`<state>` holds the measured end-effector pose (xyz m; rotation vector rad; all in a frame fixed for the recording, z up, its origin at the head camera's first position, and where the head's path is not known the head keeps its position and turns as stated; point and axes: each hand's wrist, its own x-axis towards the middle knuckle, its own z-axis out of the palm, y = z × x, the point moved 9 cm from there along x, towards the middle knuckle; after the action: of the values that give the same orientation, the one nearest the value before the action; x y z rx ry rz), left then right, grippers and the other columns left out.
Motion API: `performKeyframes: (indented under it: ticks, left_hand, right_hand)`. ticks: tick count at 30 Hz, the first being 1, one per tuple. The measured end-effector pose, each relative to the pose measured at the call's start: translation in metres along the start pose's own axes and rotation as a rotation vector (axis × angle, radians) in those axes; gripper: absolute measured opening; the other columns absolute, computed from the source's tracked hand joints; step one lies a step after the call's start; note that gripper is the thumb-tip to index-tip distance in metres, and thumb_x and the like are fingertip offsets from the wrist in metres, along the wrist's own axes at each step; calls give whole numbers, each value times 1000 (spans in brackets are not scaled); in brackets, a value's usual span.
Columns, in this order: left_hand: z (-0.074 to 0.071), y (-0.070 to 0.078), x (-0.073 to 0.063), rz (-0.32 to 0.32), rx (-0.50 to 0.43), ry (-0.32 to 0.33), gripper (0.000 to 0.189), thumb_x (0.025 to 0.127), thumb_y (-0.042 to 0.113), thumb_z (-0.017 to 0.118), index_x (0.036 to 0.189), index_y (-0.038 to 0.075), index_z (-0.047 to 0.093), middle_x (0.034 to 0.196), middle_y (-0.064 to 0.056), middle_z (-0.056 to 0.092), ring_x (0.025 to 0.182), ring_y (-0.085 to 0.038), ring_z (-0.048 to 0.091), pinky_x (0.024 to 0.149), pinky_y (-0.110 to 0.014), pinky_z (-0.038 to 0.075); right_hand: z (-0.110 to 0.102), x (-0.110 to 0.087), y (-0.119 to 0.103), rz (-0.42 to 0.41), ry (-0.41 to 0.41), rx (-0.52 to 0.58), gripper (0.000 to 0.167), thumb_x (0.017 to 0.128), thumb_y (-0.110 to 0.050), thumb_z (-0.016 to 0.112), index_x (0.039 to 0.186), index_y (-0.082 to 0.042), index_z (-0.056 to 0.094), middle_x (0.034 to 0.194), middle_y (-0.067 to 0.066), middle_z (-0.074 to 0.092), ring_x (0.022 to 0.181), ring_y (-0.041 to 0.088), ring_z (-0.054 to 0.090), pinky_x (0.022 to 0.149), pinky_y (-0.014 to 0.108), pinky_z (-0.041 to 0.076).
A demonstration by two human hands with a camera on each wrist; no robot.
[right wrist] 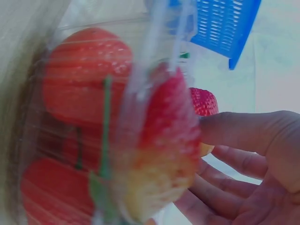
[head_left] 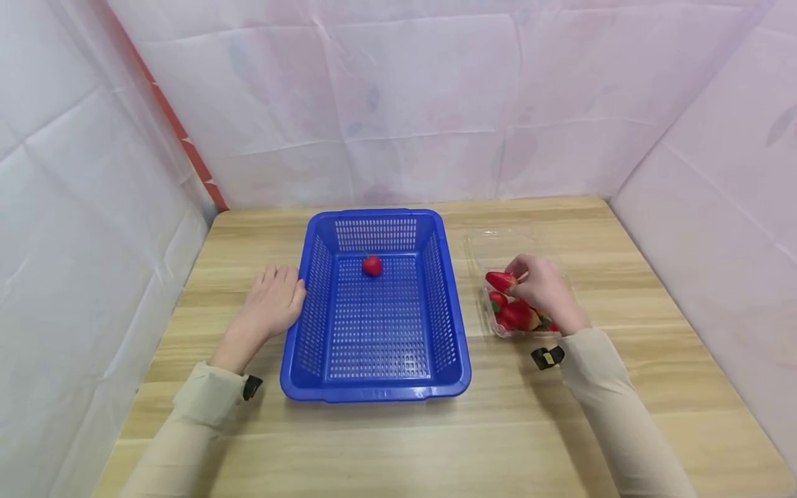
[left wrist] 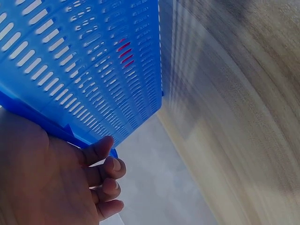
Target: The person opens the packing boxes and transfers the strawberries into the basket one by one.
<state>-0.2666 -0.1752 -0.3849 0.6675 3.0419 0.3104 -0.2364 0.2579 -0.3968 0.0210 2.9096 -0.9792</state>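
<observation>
My left hand [head_left: 274, 301] holds the left rim of a blue plastic basket [head_left: 376, 394], thumb at the rim. In the left wrist view its fingers [left wrist: 110, 166] bend loosely below the rim. One red strawberry [head_left: 372, 265] lies inside, toward the back. My right hand [head_left: 544, 287] pinches a strawberry [head_left: 500, 281] above a clear plastic box [head_left: 503, 333]. Several more strawberries [head_left: 518, 315] lie in that box. In the right wrist view, the box wall and fruit stand close to the camera, and the held strawberry [right wrist: 205, 101] is partly hidden behind the thumb.
Hinged back from the box is its clear lid [head_left: 498, 242], lying open on the wooden table [head_left: 398, 456]. Pale sheets [head_left: 429, 104] hang behind the table and on both sides. A black strap [head_left: 548, 357] sits at the right wrist.
</observation>
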Motion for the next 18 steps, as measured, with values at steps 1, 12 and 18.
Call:
performKeyframes:
  ticks: [1,12,18]
  left_hand:
    - [0,0,0,-1,-3,2,30,104,24,27,101,2,47,94,-14,47,89,-33,39,80,-46,31]
    - [-2,2,0,3,-9,0,31,104,24,27,103,1,48,95,-15,48,91,-33,39,81,-47,31]
    - [-2,1,-1,-1,-25,-1,30,105,23,27,105,0,48,97,-16,48,93,-34,39,83,-49,32]
  right_hand:
    - [0,0,-1,3,-9,4,25,80,1,73,104,4,64,102,24,67,90,37,67,75,47,56]
    - [-9,-10,-18,-35,-38,-27,29,80,-3,74,106,8,64,96,24,66,86,36,64,76,50,54]
    - [-18,-11,-34,-61,-28,-19,31,83,-4,73,109,9,62,100,26,65,89,39,66,78,51,54]
